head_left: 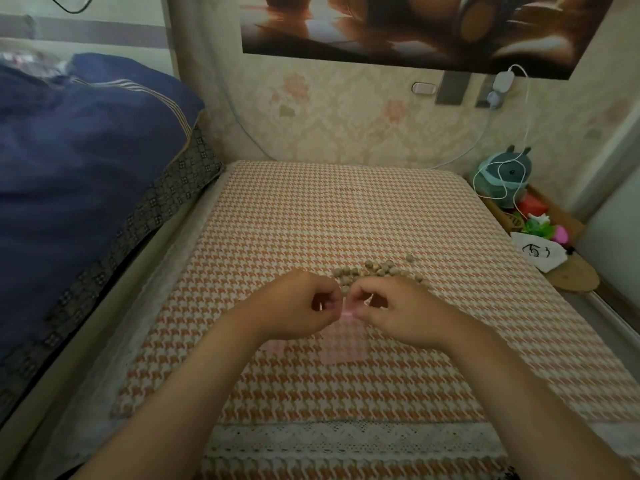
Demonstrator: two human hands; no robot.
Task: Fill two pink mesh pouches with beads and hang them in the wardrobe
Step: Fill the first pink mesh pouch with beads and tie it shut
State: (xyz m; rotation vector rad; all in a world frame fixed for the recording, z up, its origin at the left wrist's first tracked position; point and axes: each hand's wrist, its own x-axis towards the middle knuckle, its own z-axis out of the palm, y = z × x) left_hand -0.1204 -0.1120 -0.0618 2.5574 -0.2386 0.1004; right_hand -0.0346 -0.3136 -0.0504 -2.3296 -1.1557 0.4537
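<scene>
A sheer pink mesh pouch [344, 341] lies flat on the orange houndstooth tablecloth [346, 220]. My left hand [298, 306] and my right hand [391, 306] both pinch its top edge, fingertips nearly meeting over the pouch mouth. A second pink pouch [273, 346] peeks out under my left wrist, mostly hidden. A loose heap of small tan beads [377, 271] lies on the cloth just beyond my hands.
A bed with a dark blue quilt [86, 150] runs along the left. At the right edge sit a teal plush toy [505, 174], a white drawstring bag [536, 251] and colourful items. A white charger cable [519, 133] hangs from the wall.
</scene>
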